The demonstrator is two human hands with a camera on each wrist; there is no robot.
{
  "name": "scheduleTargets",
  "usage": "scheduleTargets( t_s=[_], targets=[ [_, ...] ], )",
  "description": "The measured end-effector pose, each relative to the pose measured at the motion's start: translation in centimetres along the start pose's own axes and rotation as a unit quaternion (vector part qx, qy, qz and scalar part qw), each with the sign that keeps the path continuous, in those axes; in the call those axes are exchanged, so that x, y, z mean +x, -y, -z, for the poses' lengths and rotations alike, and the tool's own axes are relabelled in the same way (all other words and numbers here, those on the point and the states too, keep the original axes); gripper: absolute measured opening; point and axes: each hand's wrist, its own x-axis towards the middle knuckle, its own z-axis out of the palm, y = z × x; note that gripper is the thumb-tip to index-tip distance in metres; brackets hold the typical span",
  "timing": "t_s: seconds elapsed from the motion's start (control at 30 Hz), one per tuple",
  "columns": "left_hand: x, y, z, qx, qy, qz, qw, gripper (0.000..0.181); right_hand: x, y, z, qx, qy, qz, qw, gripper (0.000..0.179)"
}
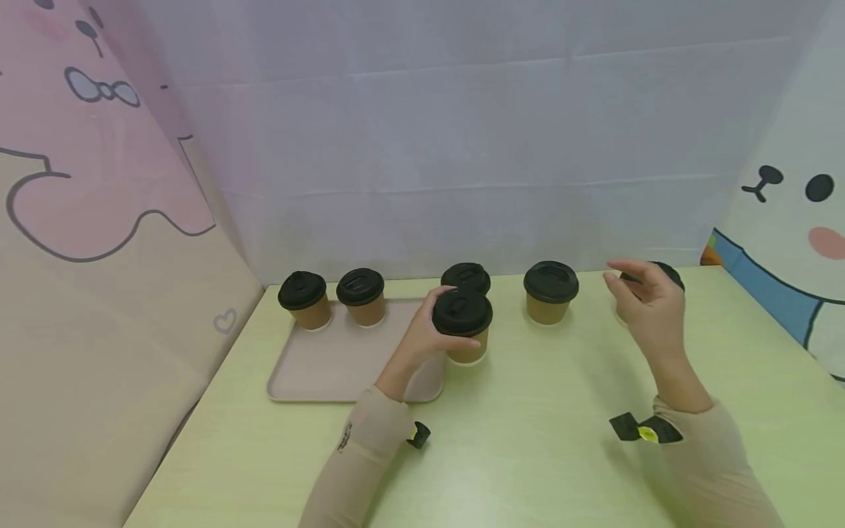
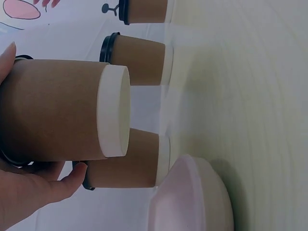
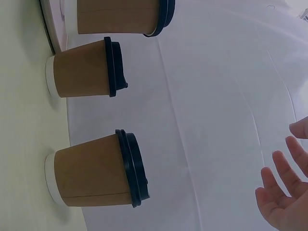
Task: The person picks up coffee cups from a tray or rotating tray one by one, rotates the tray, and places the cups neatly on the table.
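My left hand (image 1: 422, 331) grips a brown paper cup with a black lid (image 1: 467, 346), thumb on the near side. In the left wrist view this cup (image 2: 53, 110) is upright and raised off the table, its white base clear of the surface. Behind it stands another lidded cup (image 1: 466, 274), partly hidden. My right hand (image 1: 653, 308) hovers with loosely bent fingers and holds nothing. It overlaps the rightmost cup (image 1: 668, 273) in the head view, hiding most of it. The right wrist view shows that hand's fingers (image 3: 284, 168) away from the cups.
A shallow pinkish tray (image 1: 350, 374) lies on the left of the pale table (image 1: 528, 447). Two lidded cups, one at the corner (image 1: 310, 315) and one beside it (image 1: 366, 309), stand at its back edge. Another cup (image 1: 549, 308) stands right of centre. A cloth wall (image 1: 462, 147) rises behind.
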Motion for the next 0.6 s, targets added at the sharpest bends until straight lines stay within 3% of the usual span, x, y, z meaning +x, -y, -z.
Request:
scheduleTargets(
  t_s=[0.6],
  targets=[
    [0.4, -0.1, -1.6, 0.007, 0.023, -0.023, 0.9995, 0.095, 0.2, 0.4, 0.6, -0.01, -0.008, -0.027, 0.9996, 0.018]
  ],
)
